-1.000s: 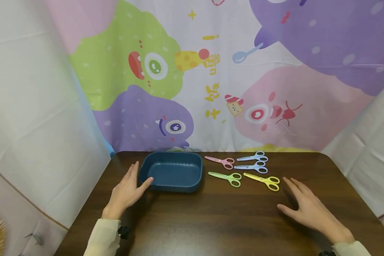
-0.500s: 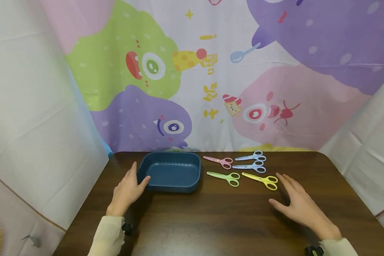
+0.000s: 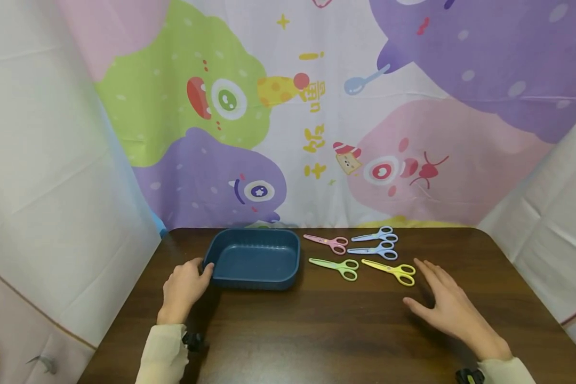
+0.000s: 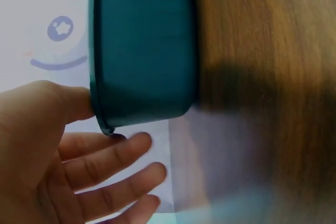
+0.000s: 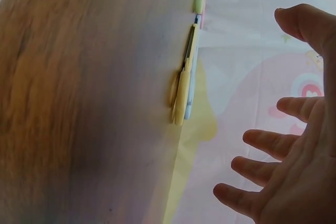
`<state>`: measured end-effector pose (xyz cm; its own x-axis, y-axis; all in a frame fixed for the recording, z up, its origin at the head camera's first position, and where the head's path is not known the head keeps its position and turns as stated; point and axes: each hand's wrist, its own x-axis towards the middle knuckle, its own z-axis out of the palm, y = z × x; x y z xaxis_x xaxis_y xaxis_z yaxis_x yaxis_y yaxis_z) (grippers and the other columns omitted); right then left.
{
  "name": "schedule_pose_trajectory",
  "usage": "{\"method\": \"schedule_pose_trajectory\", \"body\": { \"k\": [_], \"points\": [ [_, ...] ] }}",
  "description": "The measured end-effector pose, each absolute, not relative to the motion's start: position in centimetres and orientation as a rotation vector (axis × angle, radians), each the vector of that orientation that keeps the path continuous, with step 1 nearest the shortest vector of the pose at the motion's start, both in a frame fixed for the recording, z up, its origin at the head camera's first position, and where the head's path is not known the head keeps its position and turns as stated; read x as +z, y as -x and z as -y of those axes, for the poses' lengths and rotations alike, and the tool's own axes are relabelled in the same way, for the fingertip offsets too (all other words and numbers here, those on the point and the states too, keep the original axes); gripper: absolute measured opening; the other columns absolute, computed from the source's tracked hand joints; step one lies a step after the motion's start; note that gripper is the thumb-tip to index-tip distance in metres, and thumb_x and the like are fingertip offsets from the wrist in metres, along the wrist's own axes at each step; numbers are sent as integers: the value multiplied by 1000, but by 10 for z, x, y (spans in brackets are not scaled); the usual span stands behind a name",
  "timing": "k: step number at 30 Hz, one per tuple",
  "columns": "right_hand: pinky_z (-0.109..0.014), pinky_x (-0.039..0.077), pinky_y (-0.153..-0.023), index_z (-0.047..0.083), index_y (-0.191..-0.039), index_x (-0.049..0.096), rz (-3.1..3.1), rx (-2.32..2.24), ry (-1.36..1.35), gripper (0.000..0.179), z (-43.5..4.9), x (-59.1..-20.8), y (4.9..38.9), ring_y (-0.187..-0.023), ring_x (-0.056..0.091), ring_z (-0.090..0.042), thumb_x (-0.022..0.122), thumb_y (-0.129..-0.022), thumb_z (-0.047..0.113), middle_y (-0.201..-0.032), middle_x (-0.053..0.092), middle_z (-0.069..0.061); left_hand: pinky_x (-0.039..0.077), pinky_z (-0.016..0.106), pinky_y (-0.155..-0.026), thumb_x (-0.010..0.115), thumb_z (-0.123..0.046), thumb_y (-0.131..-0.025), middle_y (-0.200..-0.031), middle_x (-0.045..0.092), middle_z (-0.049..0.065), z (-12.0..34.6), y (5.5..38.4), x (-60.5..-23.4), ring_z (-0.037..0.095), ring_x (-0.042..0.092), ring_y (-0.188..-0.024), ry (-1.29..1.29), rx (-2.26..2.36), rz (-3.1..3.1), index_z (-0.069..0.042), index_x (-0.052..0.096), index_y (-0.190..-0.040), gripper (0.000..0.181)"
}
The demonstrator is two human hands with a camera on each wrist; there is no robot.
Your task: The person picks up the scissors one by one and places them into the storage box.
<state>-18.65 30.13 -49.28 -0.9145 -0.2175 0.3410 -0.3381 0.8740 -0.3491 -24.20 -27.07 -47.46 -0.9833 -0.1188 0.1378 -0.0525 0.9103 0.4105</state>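
Note:
My left hand pinches the left rim of a dark teal plastic tray. The left wrist view shows the thumb on the rim and the index finger against the outer wall, while the other fingers hang loosely below. To the right of the tray lie several scissors: a pink pair, a green pair, a yellow pair, and two blue pairs, one behind the other. My right hand is held just right of the yellow scissors, fingers spread and holding nothing.
Everything stands on a dark brown wooden table with rounded far corners. Right behind its far edge hangs a cloth printed with cartoon monsters. White cloth panels hang at both sides.
My left hand has curled from outstretched fingers to a pinch on the tray's rim. My right hand has come slightly left, closer to the yellow scissors, then stayed still. The scissors have not moved.

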Motion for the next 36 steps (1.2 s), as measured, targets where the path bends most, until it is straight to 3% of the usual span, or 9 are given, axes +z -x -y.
{"method": "schedule_pose_trajectory", "body": {
  "k": [4, 9, 22, 36],
  "points": [
    [-78, 42, -95, 12, -160, 36, 2734, 554, -425, 97, -302, -493, 187, -134, 45, -55, 83, -83, 46, -149, 48, -32, 56, 51, -57, 58, -36, -102, -103, 76, 20, 272, 244, -477, 35, 71, -78, -170, -635, 2901, -1, 71, -126, 45],
    [-76, 41, -99, 10, -159, 38, 2740, 504, -451, 96, -303, -491, 189, -134, 46, -56, 82, -83, 48, -149, 49, -30, 57, 55, -64, 57, -33, -101, -104, 77, 21, 273, 247, -481, 33, 71, -81, -195, -711, 2895, 0, 72, -124, 43],
    [-74, 43, -100, 7, -158, 38, 2772, 459, -459, 94, -308, -483, 195, -134, 46, -54, 81, -84, 46, -150, 46, -32, 56, 62, -86, 55, -26, -100, -124, 70, 28, 272, 249, -483, 43, 70, -104, -198, -888, 2859, 5, 64, -134, 47],
    [-73, 43, -100, 6, -159, 36, 2791, 470, -445, 94, -314, -471, 199, -130, 48, -57, 79, -87, 49, -151, 43, -33, 53, 65, -92, 52, -29, -102, -133, 65, 29, 265, 248, -485, 50, 64, -116, -326, -964, 2808, 2, 63, -138, 49]
  ]
}}
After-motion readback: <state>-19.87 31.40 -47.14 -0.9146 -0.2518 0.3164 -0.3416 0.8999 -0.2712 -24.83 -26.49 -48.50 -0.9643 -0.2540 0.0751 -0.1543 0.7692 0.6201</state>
